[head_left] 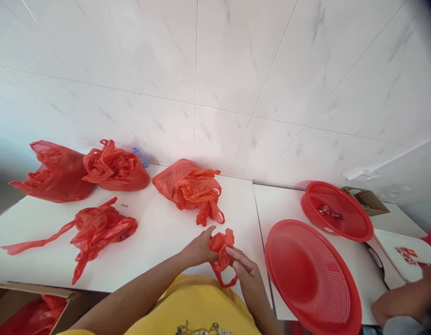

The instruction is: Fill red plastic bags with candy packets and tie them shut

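Observation:
Close to my body, over the front edge of the white table, both hands hold a crumpled red plastic bag (220, 249). My left hand (199, 249) is closed around its left side, thumb pointing up. From the right, my right hand (245, 265) pinches the bag with its fingers. A loop of the bag hangs down below the hands. Just beyond lies a fuller red plastic bag (187, 184) with loose, bunched handles. Left of me a smaller red bag (100, 228) lies with one long handle stretched out. What any bag contains is hard to make out.
Two filled red bags (62, 174) stand by the wall at left, near a clear bottle (142, 157). At right are a red colander (336, 288), a red basin (355, 211) with small items, a cardboard box (371, 202) and another person's arm (407, 298). An open carton (58, 311) sits lower left.

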`<state>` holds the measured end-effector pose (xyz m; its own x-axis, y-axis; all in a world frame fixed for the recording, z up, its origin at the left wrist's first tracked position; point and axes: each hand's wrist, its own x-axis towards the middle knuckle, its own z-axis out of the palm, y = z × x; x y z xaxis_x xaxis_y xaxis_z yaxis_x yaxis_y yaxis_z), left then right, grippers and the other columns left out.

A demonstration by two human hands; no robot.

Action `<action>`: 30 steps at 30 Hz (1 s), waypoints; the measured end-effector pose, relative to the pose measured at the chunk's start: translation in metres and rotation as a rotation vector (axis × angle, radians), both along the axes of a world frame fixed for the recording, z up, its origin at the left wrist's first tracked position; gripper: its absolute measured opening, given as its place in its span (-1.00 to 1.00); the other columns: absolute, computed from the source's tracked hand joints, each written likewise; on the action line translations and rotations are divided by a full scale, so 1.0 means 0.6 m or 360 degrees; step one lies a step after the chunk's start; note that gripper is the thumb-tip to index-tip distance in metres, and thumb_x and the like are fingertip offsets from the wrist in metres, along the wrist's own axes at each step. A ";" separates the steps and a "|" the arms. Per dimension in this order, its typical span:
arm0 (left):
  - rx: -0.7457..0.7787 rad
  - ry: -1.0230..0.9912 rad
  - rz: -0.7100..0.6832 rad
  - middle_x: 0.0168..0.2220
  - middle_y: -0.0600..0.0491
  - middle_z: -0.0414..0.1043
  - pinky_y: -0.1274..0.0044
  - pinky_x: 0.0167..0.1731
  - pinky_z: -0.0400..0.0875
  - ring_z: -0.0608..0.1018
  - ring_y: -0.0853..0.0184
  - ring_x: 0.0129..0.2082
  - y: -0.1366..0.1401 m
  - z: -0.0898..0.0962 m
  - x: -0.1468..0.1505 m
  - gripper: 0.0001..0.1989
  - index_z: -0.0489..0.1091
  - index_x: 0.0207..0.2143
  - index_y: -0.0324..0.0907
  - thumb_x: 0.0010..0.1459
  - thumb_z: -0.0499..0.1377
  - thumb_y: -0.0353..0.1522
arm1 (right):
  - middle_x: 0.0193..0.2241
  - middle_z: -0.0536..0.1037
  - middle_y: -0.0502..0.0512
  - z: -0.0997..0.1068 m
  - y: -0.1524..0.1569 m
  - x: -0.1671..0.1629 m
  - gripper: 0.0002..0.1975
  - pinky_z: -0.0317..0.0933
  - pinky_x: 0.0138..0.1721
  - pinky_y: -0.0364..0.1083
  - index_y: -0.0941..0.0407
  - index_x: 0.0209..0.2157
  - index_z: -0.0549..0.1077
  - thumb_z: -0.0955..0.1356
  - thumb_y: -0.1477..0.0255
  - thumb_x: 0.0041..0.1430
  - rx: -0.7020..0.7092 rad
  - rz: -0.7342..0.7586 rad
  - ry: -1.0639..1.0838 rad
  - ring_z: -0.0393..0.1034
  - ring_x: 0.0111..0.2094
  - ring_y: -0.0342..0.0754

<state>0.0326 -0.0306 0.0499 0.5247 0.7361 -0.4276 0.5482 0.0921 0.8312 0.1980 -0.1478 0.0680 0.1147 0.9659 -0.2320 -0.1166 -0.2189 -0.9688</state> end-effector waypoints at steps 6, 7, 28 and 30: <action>0.0192 0.0048 0.0174 -0.27 0.03 0.55 0.51 -0.32 0.37 0.56 0.26 -0.30 0.017 -0.024 -0.058 -0.56 0.43 -0.10 -0.13 -0.08 0.07 -0.52 | -0.40 0.57 0.03 0.004 0.033 0.024 -0.74 0.36 -0.23 -0.04 0.05 -0.29 0.49 0.48 0.25 -0.04 -0.0076 -0.0441 0.0547 0.45 -0.37 -0.06; 0.0233 0.0048 0.0258 -0.27 0.04 0.55 0.53 -0.31 0.37 0.55 0.28 -0.30 0.023 -0.023 -0.073 -0.56 0.43 -0.11 -0.12 -0.09 0.06 -0.53 | -0.47 0.52 -0.02 0.004 0.038 0.035 -0.75 0.34 -0.30 -0.09 0.05 -0.34 0.45 0.49 0.29 -0.07 -0.0073 -0.0520 0.0552 0.40 -0.43 -0.11; -0.0594 -0.0836 0.0607 -0.61 0.21 0.28 0.57 -0.45 0.26 0.36 0.47 -0.58 -0.001 0.019 -0.064 -0.71 0.19 -0.45 -0.15 0.09 0.19 -0.16 | -0.17 0.53 0.15 0.022 0.042 -0.001 -0.73 0.25 -0.07 -0.02 0.06 -0.22 0.48 0.23 0.26 0.21 0.0260 -0.0142 -0.1157 0.38 -0.10 0.04; -0.0568 -0.0843 0.0491 -0.64 0.25 0.21 0.58 -0.48 0.20 0.31 0.48 -0.61 -0.011 0.033 -0.051 -0.74 0.23 -0.41 -0.16 0.11 0.17 -0.17 | -0.27 0.56 0.10 -0.001 0.057 -0.035 -0.73 0.27 -0.17 -0.07 0.06 -0.31 0.50 0.20 0.32 0.23 0.0187 0.0258 -0.1008 0.42 -0.21 0.00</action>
<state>0.0023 -0.0371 0.0699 0.5187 0.7470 -0.4158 -0.0163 0.4949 0.8688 0.1770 -0.1137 0.0675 0.0453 0.9972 -0.0598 0.5086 -0.0745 -0.8578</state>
